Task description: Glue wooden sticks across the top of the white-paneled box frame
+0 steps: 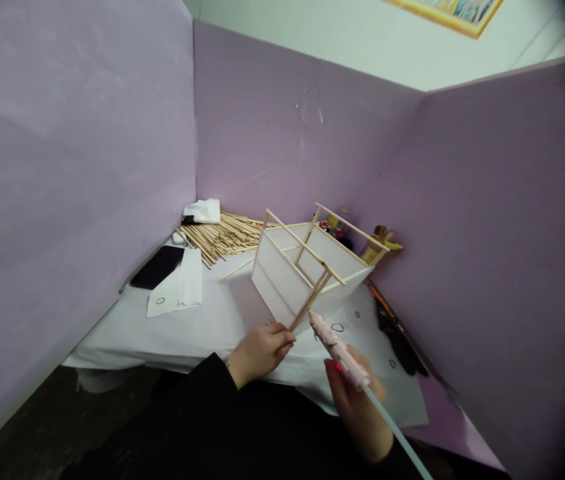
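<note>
A box-shaped frame of thin wooden sticks with white panels (282, 277) stands tilted on the covered table. My left hand (262, 351) pinches the lower end of its near corner post. In my right hand (362, 400) is a pale pink glue gun (340, 352), a red light glowing on its side. A long whitish glue stick (396, 432) sticks out of its back end. The gun's nozzle points up and left, close beside the corner post; whether they touch I cannot tell.
Loose wooden sticks (227, 233) lie heaped at the back left, near a black phone-like slab (157, 267) and cut white paper (177, 287). Dark-handled tools (397, 340) lie along the right edge. Lilac partitions (282, 127) enclose the white-covered table (212, 333).
</note>
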Motion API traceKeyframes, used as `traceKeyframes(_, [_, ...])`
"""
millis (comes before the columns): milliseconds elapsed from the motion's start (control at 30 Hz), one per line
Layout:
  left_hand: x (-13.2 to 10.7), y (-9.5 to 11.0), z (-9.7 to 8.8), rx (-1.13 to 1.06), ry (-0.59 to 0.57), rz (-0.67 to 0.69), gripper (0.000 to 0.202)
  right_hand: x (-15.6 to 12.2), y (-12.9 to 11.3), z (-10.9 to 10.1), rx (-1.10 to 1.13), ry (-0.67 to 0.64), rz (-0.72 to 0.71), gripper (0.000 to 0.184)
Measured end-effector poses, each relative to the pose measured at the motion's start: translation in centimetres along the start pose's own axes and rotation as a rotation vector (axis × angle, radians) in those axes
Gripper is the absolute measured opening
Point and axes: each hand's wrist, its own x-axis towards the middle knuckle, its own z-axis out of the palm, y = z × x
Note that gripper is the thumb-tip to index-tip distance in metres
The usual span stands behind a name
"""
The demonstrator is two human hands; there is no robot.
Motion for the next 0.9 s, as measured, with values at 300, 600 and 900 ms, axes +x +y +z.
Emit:
traceKeyframes(300, [-0.04,-0.05,-0.04,-0.016,-0.026,-0.001,0.019,-0.06,0.12,0.56,-0.036,0.045,-0.021,0.022])
traceKeyframes(600, [-0.05,-0.05,-0.10,-0.003,-0.048,-0.027,0.021,-0.42,0.41,0.67,-0.007,0.036,-0.002,0.026])
traceKeyframes(900, [-0.02,-0.04,-0.09,-0.022,-0.038,-0.031,0.021,-0.75,0.73,0.88,0.004,0.019,0.044,0.028])
